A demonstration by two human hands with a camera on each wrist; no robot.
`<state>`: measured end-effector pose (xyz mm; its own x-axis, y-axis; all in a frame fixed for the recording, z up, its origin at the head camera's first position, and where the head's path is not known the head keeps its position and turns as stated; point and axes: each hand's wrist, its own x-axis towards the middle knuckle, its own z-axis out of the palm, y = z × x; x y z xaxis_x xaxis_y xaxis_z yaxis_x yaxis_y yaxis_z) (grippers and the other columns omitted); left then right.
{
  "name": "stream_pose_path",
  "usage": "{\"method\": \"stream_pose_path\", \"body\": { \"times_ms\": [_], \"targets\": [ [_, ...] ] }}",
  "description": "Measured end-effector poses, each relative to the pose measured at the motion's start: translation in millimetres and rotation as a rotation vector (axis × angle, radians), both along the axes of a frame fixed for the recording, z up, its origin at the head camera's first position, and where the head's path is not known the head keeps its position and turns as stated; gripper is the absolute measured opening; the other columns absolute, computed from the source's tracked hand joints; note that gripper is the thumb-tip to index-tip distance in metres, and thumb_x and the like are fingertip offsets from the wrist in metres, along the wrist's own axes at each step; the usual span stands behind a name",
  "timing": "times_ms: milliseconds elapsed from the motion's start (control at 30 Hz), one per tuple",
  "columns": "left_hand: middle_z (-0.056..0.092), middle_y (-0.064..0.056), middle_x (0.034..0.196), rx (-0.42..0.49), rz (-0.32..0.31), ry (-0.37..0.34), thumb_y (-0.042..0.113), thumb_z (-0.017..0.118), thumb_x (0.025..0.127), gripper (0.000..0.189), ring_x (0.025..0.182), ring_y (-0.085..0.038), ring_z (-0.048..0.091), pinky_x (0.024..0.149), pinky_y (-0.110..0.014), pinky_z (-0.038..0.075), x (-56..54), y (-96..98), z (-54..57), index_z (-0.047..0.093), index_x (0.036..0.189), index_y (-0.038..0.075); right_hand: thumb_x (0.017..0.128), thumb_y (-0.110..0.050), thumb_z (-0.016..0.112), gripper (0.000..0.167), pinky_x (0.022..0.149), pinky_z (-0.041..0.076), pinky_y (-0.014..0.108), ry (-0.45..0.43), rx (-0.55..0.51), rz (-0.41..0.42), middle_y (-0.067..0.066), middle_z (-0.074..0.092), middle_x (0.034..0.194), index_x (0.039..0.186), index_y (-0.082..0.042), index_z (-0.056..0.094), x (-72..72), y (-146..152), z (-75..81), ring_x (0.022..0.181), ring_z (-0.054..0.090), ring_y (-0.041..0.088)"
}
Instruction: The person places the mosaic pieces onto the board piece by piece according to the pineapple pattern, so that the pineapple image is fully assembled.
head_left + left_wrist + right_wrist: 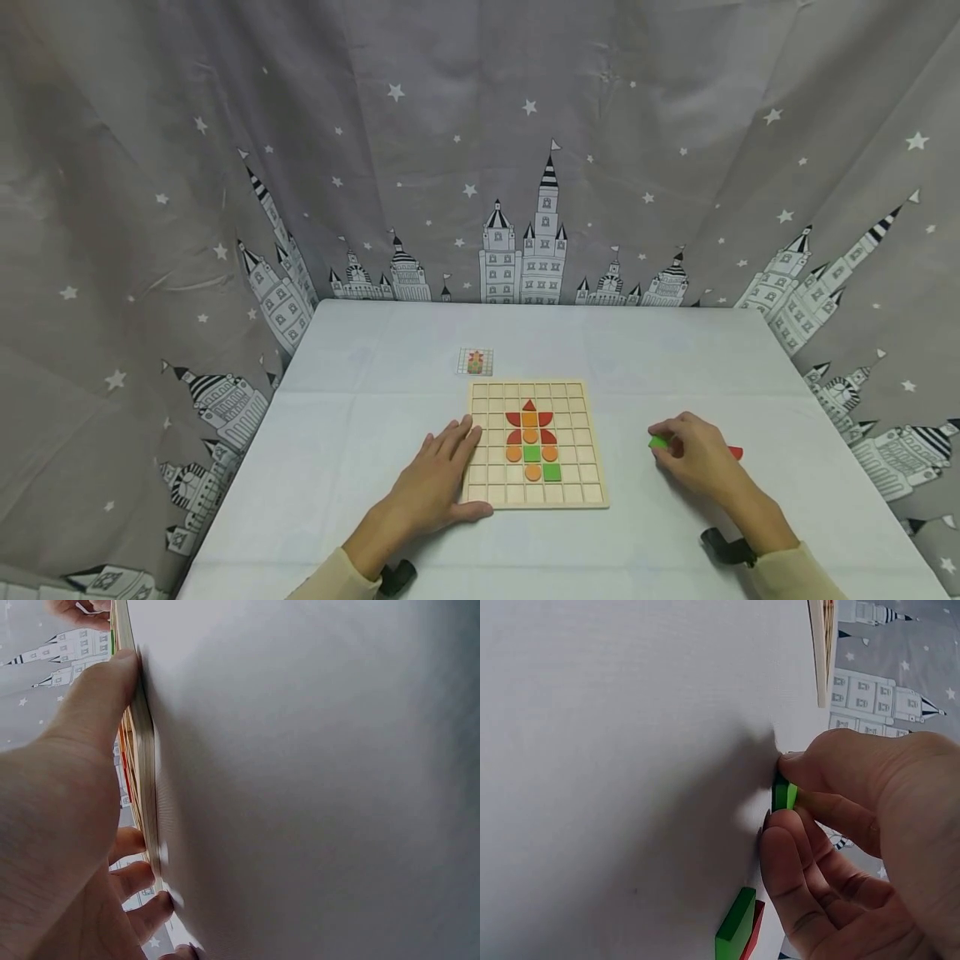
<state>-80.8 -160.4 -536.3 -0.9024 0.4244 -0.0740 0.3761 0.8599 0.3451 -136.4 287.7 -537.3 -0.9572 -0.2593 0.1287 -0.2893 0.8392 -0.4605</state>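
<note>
My left hand [435,479] rests at the left edge of a wooden grid board [588,492], its straight fingers along that side and the thumb at the front edge. To the right of the board, my right hand [697,454] pinches a green block [782,795] between thumb and fingers, low over the table. On the board stands a figure of flat pieces: a red triangle [529,406] on top, an orange square [529,419], red curved pieces [546,417] at the sides, several orange discs [550,453] and two green squares [552,472].
Behind the board lies a small pattern card [476,362] with a similar coloured figure. A red piece [736,452] shows just beyond my right hand. In the right wrist view another green block [736,926] lies near it. A grey curtain [465,108] hangs behind the white table [360,350].
</note>
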Motion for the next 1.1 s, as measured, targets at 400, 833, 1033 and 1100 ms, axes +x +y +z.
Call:
{"method": "stream_pose_path", "body": {
  "times_ms": [400,833,1033,1100],
  "targets": [
    [0.035,-0.023,0.190,0.009,0.004,-0.011,0.071,0.088,0.096,0.120,0.177,-0.047,0.036,0.138,-0.073,0.040,2.0,0.1,-0.2,0.039,0.180,0.001,0.089,0.001,0.095,0.028,0.072,0.058,0.022,0.032,-0.030,0.023,0.001,0.075,0.097,0.116,-0.003,0.089,3.4,-13.1,2.4,0.082,0.064,0.007],
    [0.035,-0.023,0.190,0.009,0.007,-0.014,0.071,0.088,0.096,0.120,0.177,-0.047,0.036,0.138,-0.073,0.040,2.3,0.0,0.7,0.039,0.180,0.001,0.088,0.004,0.094,0.025,0.073,0.065,0.023,0.086,-0.102,0.121,0.003,0.076,0.099,0.112,-0.003,0.089,1.7,-34.4,9.2,0.082,0.073,0.009],
    [0.035,-0.023,0.190,0.008,0.004,-0.010,0.072,0.088,0.095,0.120,0.177,-0.047,0.037,0.138,-0.073,0.040,1.3,0.4,0.9,0.039,0.180,0.001,0.090,0.002,0.093,0.025,0.072,0.063,0.020,0.065,-0.122,0.162,0.001,0.078,0.101,0.113,-0.004,0.089,1.5,-47.3,11.4,0.083,0.071,0.007],
    [0.035,-0.023,0.190,0.009,0.005,-0.015,0.072,0.088,0.095,0.121,0.177,-0.047,0.036,0.138,-0.073,0.040,1.7,0.0,1.1,0.039,0.180,0.001,0.090,0.003,0.092,0.025,0.073,0.064,0.020,0.058,-0.124,0.179,0.001,0.079,0.102,0.114,-0.004,0.089,1.8,-51.5,12.3,0.085,0.072,0.005]
  ]
}}
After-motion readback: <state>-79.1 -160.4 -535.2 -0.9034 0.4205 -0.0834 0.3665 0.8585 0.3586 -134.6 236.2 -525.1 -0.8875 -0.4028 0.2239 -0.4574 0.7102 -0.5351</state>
